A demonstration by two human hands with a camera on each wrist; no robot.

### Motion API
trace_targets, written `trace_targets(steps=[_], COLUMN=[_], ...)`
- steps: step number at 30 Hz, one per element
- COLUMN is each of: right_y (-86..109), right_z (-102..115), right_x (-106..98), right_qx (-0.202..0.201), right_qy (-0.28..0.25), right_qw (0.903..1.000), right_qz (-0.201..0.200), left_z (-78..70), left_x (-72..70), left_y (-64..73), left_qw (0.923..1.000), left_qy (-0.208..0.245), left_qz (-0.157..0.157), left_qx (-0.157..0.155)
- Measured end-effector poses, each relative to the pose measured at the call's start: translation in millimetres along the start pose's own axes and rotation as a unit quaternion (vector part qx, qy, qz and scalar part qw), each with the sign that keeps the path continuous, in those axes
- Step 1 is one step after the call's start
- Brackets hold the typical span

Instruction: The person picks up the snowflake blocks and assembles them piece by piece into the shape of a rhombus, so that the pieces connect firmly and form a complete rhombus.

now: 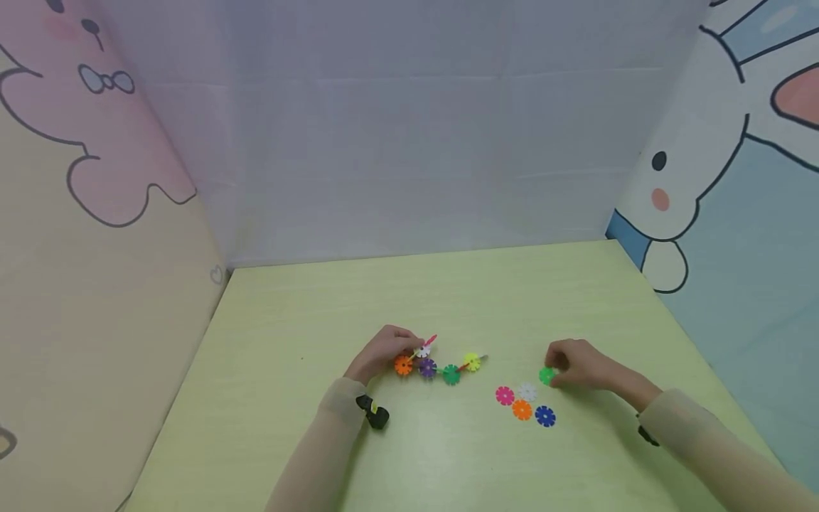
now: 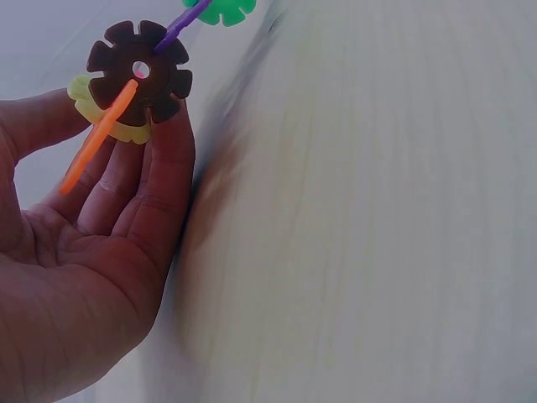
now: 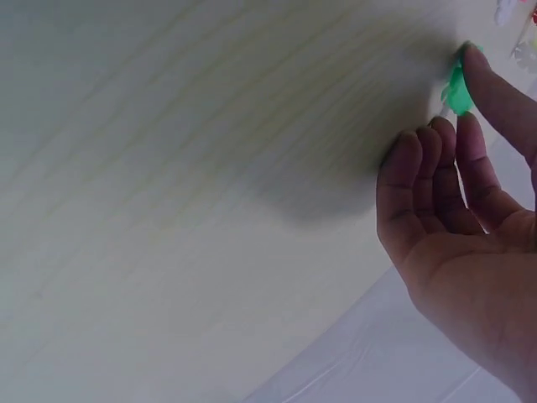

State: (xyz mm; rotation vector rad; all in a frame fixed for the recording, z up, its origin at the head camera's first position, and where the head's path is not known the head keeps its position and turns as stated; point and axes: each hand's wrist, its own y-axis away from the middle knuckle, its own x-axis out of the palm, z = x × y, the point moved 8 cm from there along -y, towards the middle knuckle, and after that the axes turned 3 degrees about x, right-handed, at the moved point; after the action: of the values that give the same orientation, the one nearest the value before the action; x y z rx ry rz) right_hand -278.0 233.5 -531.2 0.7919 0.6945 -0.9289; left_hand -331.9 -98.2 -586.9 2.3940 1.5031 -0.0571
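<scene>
My left hand (image 1: 382, 351) holds one end of a chain of slotted plastic flower discs, thumb and fingers around it. Orange (image 1: 404, 365), purple (image 1: 427, 368), dark green (image 1: 451, 375) and yellow (image 1: 472, 363) discs show along it, with a white disc (image 1: 423, 350) and a pink one seen edge-on near the fingertips. In the left wrist view a dark disc (image 2: 168, 84) faces the camera, with an orange disc (image 2: 94, 144) slotted into it. My right hand (image 1: 579, 364) pinches a bright green disc (image 1: 547, 375) between thumb and index finger; the right wrist view shows this green disc (image 3: 458, 91) partly covered.
Loose discs lie between the hands, left of the right one: pink (image 1: 505, 396), white (image 1: 527, 392), orange (image 1: 522, 410) and dark blue (image 1: 545, 416). The pale wooden table (image 1: 307, 306) meets a plain curtain (image 1: 409, 142) behind and printed cloths at both sides.
</scene>
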Motion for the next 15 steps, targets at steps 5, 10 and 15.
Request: trace_targets(steps=[5, 10, 15], right_y=[-4.5, -11.3, -21.1], right_z=[0, 3, 5], right_x=[-3, -9, -18], right_qx=[0.006, -0.001, -0.013], right_qy=[-0.009, -0.036, -0.064], right_qw=[0.9998, 0.9990, 0.9965], right_qz=[-0.015, -0.025, -0.053], left_z=[1.2, -1.3, -17.2], left_x=[-0.7, -0.3, 1.4], left_y=[0.8, 3.4, 13.8], left_qw=[1.0000, 1.0000, 0.9999], left_qy=[0.002, -0.002, -0.008], left_qz=[-0.003, -0.006, -0.007], left_qx=[0.002, 0.001, 0.005])
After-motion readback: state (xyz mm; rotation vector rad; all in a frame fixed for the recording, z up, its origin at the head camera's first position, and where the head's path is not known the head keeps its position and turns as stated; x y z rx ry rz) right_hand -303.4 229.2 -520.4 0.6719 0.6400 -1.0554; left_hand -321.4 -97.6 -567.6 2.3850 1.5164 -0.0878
